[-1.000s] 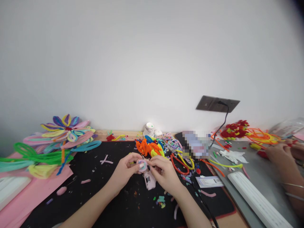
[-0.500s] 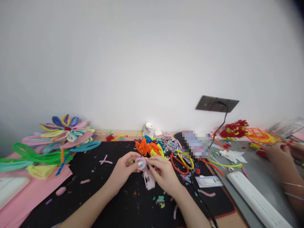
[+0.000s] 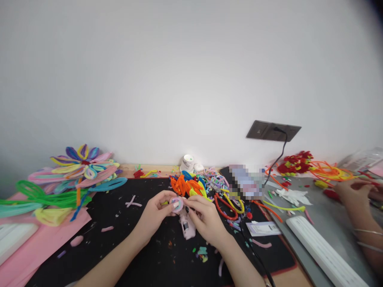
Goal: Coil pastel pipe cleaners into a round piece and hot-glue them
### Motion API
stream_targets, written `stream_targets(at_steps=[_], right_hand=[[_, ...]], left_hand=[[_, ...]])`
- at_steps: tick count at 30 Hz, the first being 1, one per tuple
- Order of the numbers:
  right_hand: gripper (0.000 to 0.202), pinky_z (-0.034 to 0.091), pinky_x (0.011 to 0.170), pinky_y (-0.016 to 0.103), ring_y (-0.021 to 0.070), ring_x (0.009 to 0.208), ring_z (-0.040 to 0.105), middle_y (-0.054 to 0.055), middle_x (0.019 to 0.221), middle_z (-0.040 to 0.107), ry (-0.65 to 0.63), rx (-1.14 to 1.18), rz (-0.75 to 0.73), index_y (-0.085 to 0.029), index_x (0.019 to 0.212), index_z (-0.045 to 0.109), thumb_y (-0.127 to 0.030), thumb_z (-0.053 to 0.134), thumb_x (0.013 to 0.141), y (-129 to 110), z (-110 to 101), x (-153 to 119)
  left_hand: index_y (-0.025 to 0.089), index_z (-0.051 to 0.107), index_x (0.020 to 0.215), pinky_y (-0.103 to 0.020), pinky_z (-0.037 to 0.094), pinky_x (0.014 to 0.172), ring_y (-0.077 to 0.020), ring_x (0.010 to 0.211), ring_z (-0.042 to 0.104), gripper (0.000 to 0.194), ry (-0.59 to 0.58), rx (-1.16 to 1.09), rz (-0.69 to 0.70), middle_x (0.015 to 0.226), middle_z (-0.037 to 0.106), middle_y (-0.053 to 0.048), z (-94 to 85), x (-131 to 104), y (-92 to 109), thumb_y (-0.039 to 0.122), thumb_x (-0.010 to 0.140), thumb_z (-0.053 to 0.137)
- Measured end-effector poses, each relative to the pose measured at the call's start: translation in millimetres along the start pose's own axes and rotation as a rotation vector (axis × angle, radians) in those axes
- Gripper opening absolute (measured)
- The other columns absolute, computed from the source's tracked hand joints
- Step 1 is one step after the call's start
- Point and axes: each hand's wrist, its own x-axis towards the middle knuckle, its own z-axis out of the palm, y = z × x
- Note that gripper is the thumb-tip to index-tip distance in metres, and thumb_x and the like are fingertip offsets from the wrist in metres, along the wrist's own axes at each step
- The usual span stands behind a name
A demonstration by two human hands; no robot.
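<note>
Low in the middle, my left hand [image 3: 158, 210] pinches a small round pink-and-blue piece [image 3: 177, 205] between thumb and fingers. What it is made of is too small to tell. My right hand [image 3: 206, 215] is closed at the piece's right edge, thumb and fingers together; whatever lies between them is hidden. Just under the fingers is a pale pink device [image 3: 188, 230] with a dark patch on it, its upper end covered by my hands. Behind them lie bundles of orange pipe cleaners [image 3: 178, 185], with yellow and blue ones alongside.
A black mat [image 3: 143, 247] bears fuzzy scraps. Pipe-cleaner flowers [image 3: 85, 161] and green loops [image 3: 38, 195] lie left. A paper cup [image 3: 188, 162] stands by the wall. Right are a pixelated phone-like object [image 3: 247, 181], a black cable [image 3: 254, 255], a white power strip [image 3: 323, 251] and a co-worker's hands [image 3: 354, 195].
My hands and the round piece stay nearly still, with only slight finger shifts. At the right, the co-worker's hands have moved a little.
</note>
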Motion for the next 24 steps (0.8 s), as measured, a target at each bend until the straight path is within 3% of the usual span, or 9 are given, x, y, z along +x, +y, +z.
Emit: stream_targets(at_steps=[4,6,9,11,13,16,19,24], right_hand=[[0.020,0.051,0.062,0.030,0.0180,0.071,0.062,0.006,0.085,0.068,0.192,-0.048,0.025,-0.021,0.090,0.067,-0.009,0.053,0.084,7.9,-6.6,1.0],[0.017,0.045,0.053,0.027,0.0153,0.056,0.054,0.002,0.069,0.062,0.200,-0.088,0.076,-0.022,0.073,0.061,-0.009,0.056,0.083,12.4,-12.1,1.6],[0.018,0.042,0.053,0.026,0.0147,0.056,0.051,-0.001,0.063,0.057,0.018,-0.100,0.164,-0.021,0.066,0.057,-0.011,0.064,0.078,15.4,-23.4,2.0],[0.013,0.046,0.061,0.027,0.0167,0.067,0.056,0.000,0.077,0.062,-0.120,-0.085,0.214,-0.021,0.078,0.062,-0.013,0.071,0.073,14.6,-31.1,1.4],[0.032,0.048,0.074,0.030,0.0199,0.085,0.060,0.003,0.097,0.065,-0.237,-0.057,0.265,-0.021,0.096,0.065,-0.014,0.075,0.067,13.3,-36.4,-0.1],[0.055,0.047,0.085,0.035,0.0244,0.099,0.058,0.007,0.111,0.062,-0.386,-0.056,0.327,-0.021,0.112,0.063,-0.012,0.076,0.060,13.9,-37.1,-3.4],[0.050,0.046,0.082,0.034,0.0244,0.094,0.060,0.007,0.103,0.064,-0.441,-0.091,0.344,-0.020,0.108,0.065,-0.005,0.068,0.060,16.8,-33.2,-6.2],[0.047,0.045,0.073,0.029,0.0209,0.081,0.060,0.005,0.094,0.066,-0.360,-0.099,0.317,-0.018,0.102,0.065,-0.002,0.058,0.058,14.1,-34.2,-5.6]], left_hand=[[0.019,0.062,0.094,-0.025,0.052,0.063,-0.0149,0.070,0.067,0.033,0.022,-0.027,-0.014,0.091,0.073,-0.004,-1.1,0.7,1.5,0.036,0.070,0.077],[0.019,0.061,0.095,-0.024,0.051,0.059,-0.0127,0.063,0.065,0.037,0.041,-0.036,-0.022,0.090,0.072,-0.003,-1.2,1.4,2.7,0.039,0.068,0.077],[0.018,0.060,0.096,-0.021,0.046,0.052,-0.0097,0.055,0.060,0.042,0.080,-0.039,-0.007,0.083,0.071,-0.002,-1.2,2.3,4.2,0.041,0.066,0.078],[0.018,0.060,0.095,-0.019,0.041,0.049,-0.0075,0.052,0.055,0.042,0.117,-0.045,0.013,0.081,0.070,-0.001,-1.1,2.6,5.0,0.042,0.067,0.078],[0.017,0.059,0.095,-0.017,0.039,0.049,-0.0063,0.053,0.051,0.040,0.146,-0.055,0.029,0.080,0.070,-0.001,-1.1,2.8,5.4,0.041,0.068,0.077],[0.019,0.055,0.096,-0.017,0.037,0.050,-0.0060,0.053,0.049,0.041,0.154,-0.079,0.037,0.076,0.067,0.002,-1.6,3.3,4.7,0.041,0.069,0.077],[0.021,0.051,0.099,-0.018,0.039,0.052,-0.0061,0.053,0.050,0.043,0.136,-0.098,0.041,0.078,0.067,0.003,-2.7,3.8,2.7,0.039,0.070,0.077],[0.023,0.048,0.102,-0.021,0.043,0.056,-0.0076,0.055,0.054,0.045,0.136,-0.112,0.062,0.076,0.065,0.005,-2.9,5.1,1.7,0.038,0.071,0.076]])
